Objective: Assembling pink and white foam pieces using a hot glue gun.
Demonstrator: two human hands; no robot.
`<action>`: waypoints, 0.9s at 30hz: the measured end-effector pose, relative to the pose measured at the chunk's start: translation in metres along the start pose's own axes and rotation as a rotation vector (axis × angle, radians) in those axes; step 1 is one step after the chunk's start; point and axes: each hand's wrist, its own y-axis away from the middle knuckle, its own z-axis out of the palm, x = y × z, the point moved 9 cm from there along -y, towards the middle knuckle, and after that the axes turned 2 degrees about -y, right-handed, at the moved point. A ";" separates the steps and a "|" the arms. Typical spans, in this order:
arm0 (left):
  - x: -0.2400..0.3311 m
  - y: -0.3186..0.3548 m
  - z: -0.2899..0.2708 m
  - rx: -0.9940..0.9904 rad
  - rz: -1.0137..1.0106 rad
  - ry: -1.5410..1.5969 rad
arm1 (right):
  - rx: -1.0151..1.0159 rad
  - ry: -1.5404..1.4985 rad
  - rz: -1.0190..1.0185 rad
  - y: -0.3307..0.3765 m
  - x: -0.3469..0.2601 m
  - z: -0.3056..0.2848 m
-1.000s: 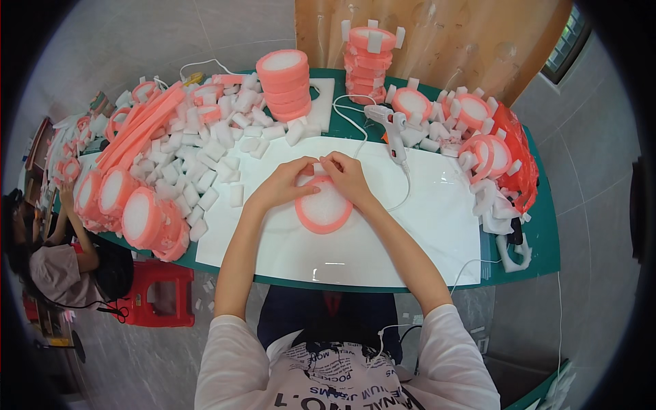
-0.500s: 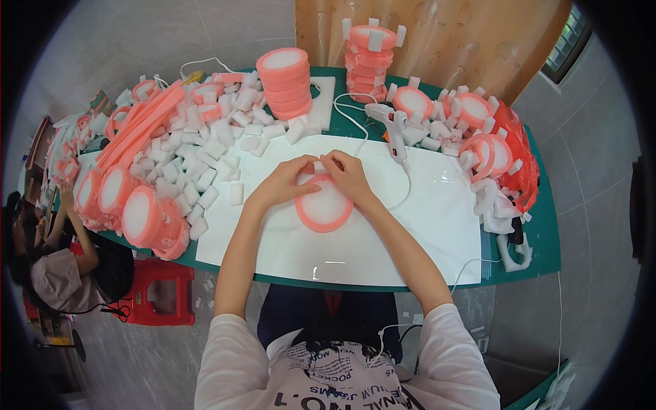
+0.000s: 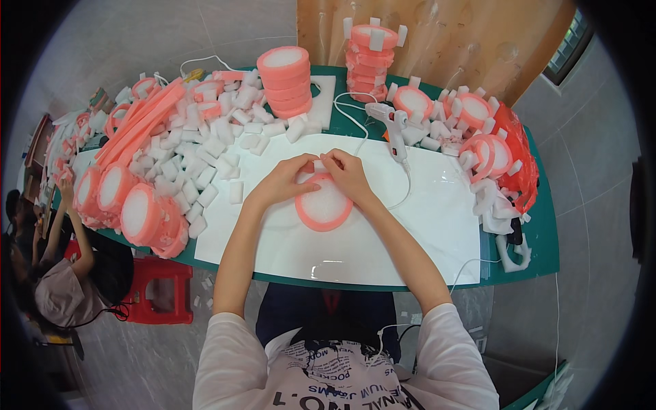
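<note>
A round foam disc (image 3: pixel 324 206) with a white middle and a pink rim lies on the white sheet in front of me. At its far edge sits a small white foam block (image 3: pixel 319 166). My left hand (image 3: pixel 292 179) closes on the block from the left, its thumb reaching over the disc's rim. From the other side my right hand (image 3: pixel 344 171) pinches the same block, fingers bent. The fingers partly hide the block and the far rim. Beyond my right hand, a white glue gun (image 3: pixel 391 128) rests on the table with its cord trailing.
White foam blocks (image 3: pixel 198 160) are heaped at left, beside pink strips (image 3: pixel 140 126) and pink-rimmed discs (image 3: pixel 141 215). Disc stacks (image 3: pixel 283 82) stand at the back. At right are block-studded discs (image 3: pixel 475 107) and a red plastic bag (image 3: pixel 521 164). Another person (image 3: pixel 65 294) sits far left.
My hands keep nearly the same hold on the block and disc. At the far left, the other person's head and arms have shifted slightly.
</note>
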 end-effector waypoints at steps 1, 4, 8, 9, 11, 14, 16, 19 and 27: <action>0.001 0.000 0.000 0.000 0.004 0.001 | 0.000 -0.001 0.000 0.000 0.000 0.000; -0.001 0.000 0.000 0.006 0.012 0.009 | -0.003 -0.002 -0.003 0.000 -0.001 0.001; -0.002 0.000 0.000 0.012 0.007 0.010 | -0.004 -0.002 0.000 0.000 -0.003 0.000; -0.001 0.000 0.000 0.008 0.006 0.002 | -0.005 -0.003 0.009 0.001 -0.002 0.000; 0.000 0.000 0.000 0.004 0.005 -0.005 | -0.006 -0.005 0.005 0.001 -0.003 0.000; 0.000 0.000 0.000 0.001 -0.002 0.007 | -0.004 -0.003 -0.006 0.000 -0.004 0.000; 0.002 0.000 0.000 0.004 0.008 0.005 | -0.002 0.001 -0.012 0.001 -0.004 0.000; -0.001 0.000 0.000 0.003 0.003 0.001 | -0.009 -0.006 -0.001 0.000 -0.003 0.001; 0.001 0.000 -0.001 0.004 0.003 -0.007 | -0.008 -0.006 0.017 0.000 0.000 0.001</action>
